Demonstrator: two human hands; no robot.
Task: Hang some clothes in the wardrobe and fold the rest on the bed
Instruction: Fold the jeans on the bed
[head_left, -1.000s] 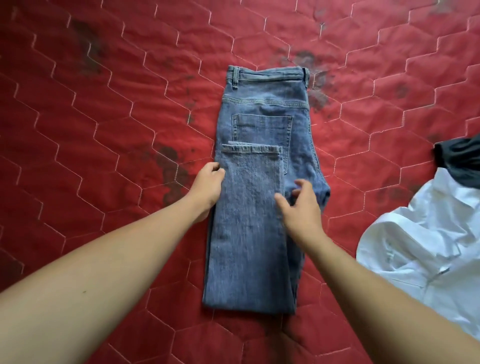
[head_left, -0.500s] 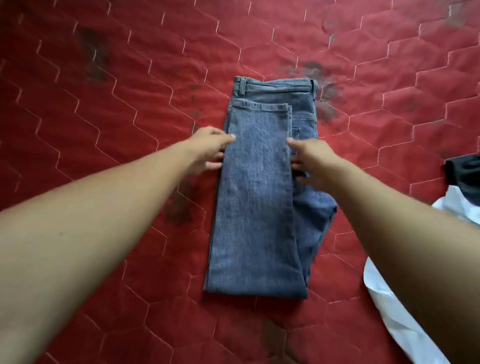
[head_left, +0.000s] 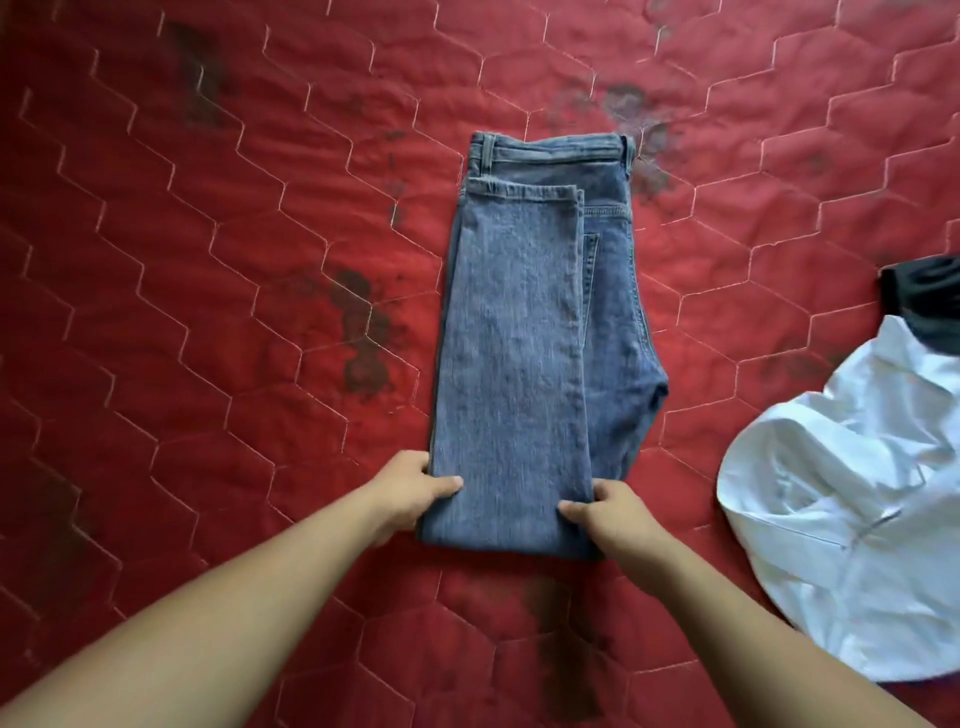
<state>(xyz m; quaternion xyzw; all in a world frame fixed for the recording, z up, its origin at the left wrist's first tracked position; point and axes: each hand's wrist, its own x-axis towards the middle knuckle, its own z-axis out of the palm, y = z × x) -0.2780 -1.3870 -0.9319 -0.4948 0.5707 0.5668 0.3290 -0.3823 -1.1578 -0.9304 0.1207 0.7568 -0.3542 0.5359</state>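
Jeans lie mid-frame on the red quilted bed, folded lengthwise, then doubled over. The leg hems sit on top just short of the waistband at the far end, and the fold edge is at the near end, toward me. Left hand has the near-left corner: thumb flat on top of the denim, fingers curled round the side edge, tips hidden by the cloth. Right hand has the near-right corner the same way, thumb on top pointing inward and fingers wrapped at the edge of the top layer. So both are closed on the jeans, not just resting. I can't tell if the near end is lifted or flat on the bed. The seat of the jeans bulges out to the right from under the top leg layer, with part of a back pocket showing. White shirt is crumpled on the bed at right, well apart from the jeans and cut off by the frame edge. Dark garment sits at its far side; it looks to be touching, but I can't say which overlaps which. Bed cover shows hexagon stitching and dark blotches.
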